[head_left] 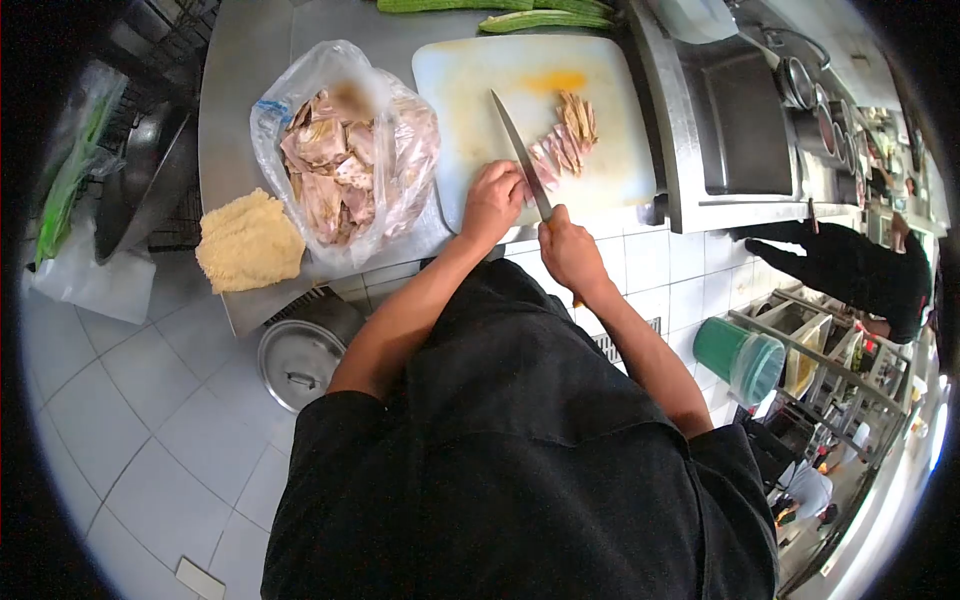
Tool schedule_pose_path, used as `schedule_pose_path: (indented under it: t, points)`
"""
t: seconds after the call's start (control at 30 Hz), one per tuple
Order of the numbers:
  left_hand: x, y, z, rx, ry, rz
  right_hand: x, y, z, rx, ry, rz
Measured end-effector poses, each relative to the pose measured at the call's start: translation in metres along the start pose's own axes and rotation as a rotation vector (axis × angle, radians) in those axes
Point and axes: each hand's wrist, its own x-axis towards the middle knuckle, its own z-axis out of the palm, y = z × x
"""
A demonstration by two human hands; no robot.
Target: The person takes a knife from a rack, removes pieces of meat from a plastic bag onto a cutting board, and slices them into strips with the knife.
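Note:
My right hand [573,258] is wrapped round the handle of a kitchen knife [515,137]. Its long blade lies across the white cutting board [465,110], its tip pointing away from me. Close against the left side of the blade, my left hand [493,205] has its fingers curled down on a piece of meat, mostly hidden beneath them. To the right of the blade lie thin strips of sliced meat [572,138], pink near the knife and browner farther off. An open clear plastic bag [268,125] full of pale pink meat pieces [345,165] stands left of the board.
A folded tan cloth [250,242] lies at the counter's left corner. Green ridged vegetables [545,18] are behind the board. A sink [745,120] adjoins on the right. Below are a lidded metal pot [300,365] and a green bin [725,345]. Another person [860,270] stands farther right.

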Motion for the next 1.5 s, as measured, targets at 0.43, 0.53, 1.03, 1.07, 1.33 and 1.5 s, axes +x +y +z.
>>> schedule_pose_path:
  t: [0.43, 0.53, 1.03, 1.07, 1.33, 1.5]
  points:
    - [0.002, -0.005, -0.001, 0.010, -0.018, 0.024, 0.060, 0.003, 0.014, 0.031, 0.050, -0.085]
    - [0.003, -0.002, 0.001, 0.002, -0.011, 0.035, 0.091, 0.013, 0.010, 0.073, 0.064, -0.141]
    - [-0.004, -0.004, -0.011, -0.065, 0.014, -0.060, -0.003, -0.010, -0.010, 0.008, -0.061, 0.040]
    - [-0.003, -0.003, -0.009, -0.049, 0.004, -0.043, -0.004, -0.008, -0.005, 0.007, -0.053, 0.044]
    - [0.001, -0.003, -0.003, -0.007, -0.053, 0.027, 0.001, -0.009, 0.004, -0.029, -0.034, 0.069]
    - [0.002, -0.004, -0.003, -0.013, -0.052, 0.038, 0.016, -0.012, 0.005, -0.037, -0.041, 0.062]
